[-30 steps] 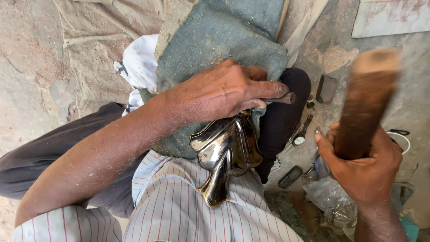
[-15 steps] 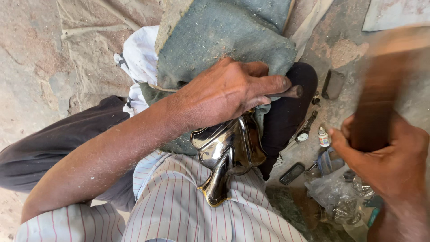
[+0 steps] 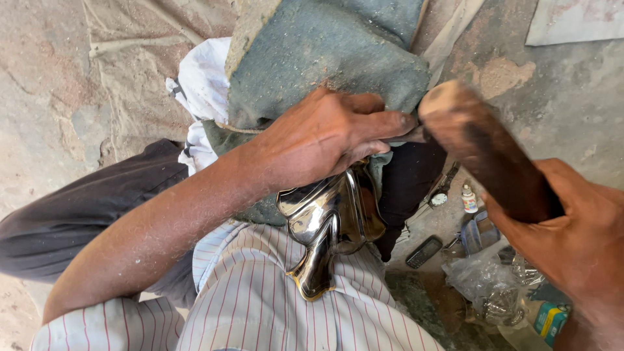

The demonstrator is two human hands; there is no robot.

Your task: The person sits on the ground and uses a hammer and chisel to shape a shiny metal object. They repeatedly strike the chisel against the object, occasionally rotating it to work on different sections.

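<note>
Wooden mallet raised beside a shiny metal piece held on the lap

The left hand (image 3: 325, 133) presses its curled fingers on the polished metal piece (image 3: 328, 224) against a grey-green cushion (image 3: 325, 58); the right hand (image 3: 578, 240) is clenched around the wooden mallet (image 3: 484, 149), its head just beside the left fingertips

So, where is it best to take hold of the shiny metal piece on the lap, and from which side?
Probably by the narrow lower stem of the shiny metal piece, coming from below, near the striped shirt. That end sticks out free and slim, while the wide upper part lies under the left hand and close to the wooden mallet in the right hand.
</note>
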